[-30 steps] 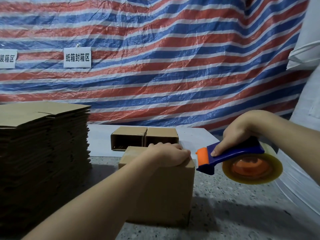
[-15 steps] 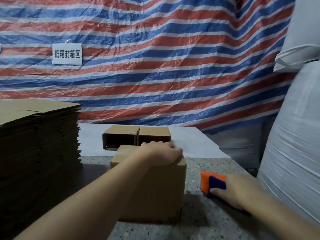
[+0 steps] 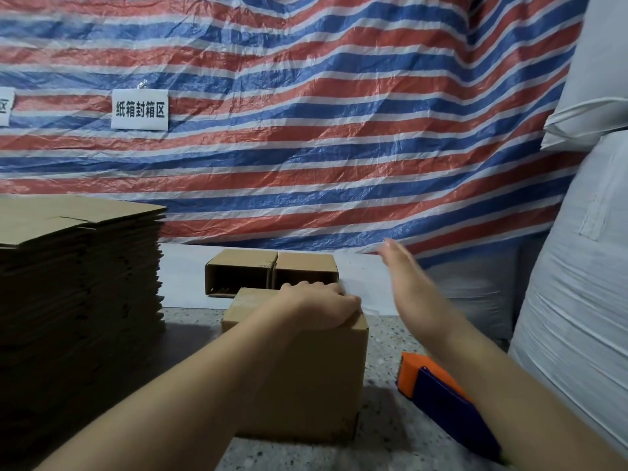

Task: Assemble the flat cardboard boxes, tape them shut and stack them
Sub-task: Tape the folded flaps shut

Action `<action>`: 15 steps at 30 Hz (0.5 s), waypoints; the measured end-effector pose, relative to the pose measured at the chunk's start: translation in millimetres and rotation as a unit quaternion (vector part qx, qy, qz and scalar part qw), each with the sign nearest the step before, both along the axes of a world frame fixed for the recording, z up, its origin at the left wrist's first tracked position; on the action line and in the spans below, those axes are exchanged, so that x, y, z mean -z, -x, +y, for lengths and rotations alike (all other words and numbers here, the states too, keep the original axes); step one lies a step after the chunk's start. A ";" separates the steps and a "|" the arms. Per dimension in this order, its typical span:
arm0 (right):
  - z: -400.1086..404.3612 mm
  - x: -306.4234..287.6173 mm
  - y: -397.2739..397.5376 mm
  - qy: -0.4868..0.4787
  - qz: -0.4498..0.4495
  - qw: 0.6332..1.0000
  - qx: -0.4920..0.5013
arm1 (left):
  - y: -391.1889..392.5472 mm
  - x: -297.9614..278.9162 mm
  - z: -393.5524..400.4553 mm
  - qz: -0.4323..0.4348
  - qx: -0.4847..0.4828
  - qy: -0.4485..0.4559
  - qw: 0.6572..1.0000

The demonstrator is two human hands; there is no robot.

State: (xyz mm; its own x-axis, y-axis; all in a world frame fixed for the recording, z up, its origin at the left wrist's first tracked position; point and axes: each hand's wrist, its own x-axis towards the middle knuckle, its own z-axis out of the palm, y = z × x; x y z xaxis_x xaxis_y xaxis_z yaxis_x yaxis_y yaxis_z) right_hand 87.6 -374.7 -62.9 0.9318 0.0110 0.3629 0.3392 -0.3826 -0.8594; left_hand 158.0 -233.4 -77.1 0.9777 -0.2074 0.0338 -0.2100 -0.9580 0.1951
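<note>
A small closed cardboard box (image 3: 316, 382) stands on the speckled table in front of me. My left hand (image 3: 317, 305) lies palm-down over its top, fingers curled on the far right edge. My right hand (image 3: 406, 278) is lifted in the air to the right of the box, flat and blurred, holding nothing. The orange and blue tape dispenser (image 3: 441, 396) lies on the table under my right forearm. Behind the box, two assembled boxes (image 3: 272, 271) lie on their sides, the left one with its open end toward me. A tall stack of flat cardboard blanks (image 3: 78, 300) fills the left.
A red, white and blue striped tarp (image 3: 339, 130) hangs behind the table, with a white paper sign (image 3: 140, 109) on it. Large white woven sacks (image 3: 577, 266) stand close on the right. A white sheet (image 3: 183, 266) covers the back of the table.
My right hand set the tape dispenser down on the table at the right, let go and rose open beside the box. My left hand stayed on the box top.
</note>
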 end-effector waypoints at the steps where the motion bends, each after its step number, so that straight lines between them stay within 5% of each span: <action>1: 14.1 -4.0 -2.7 -0.025 0.027 0.999 -0.034 | -0.1 0.2 -0.1 0.001 -0.003 0.000 1.000; 5: 40.4 3.7 -12.9 -0.057 0.139 0.988 -0.037 | 1.6 1.5 -1.1 -0.003 0.000 -0.012 1.000; 15: 20.7 49.0 -32.2 -0.249 0.228 0.934 -0.116 | -0.3 2.2 0.0 -0.011 -0.007 0.017 1.000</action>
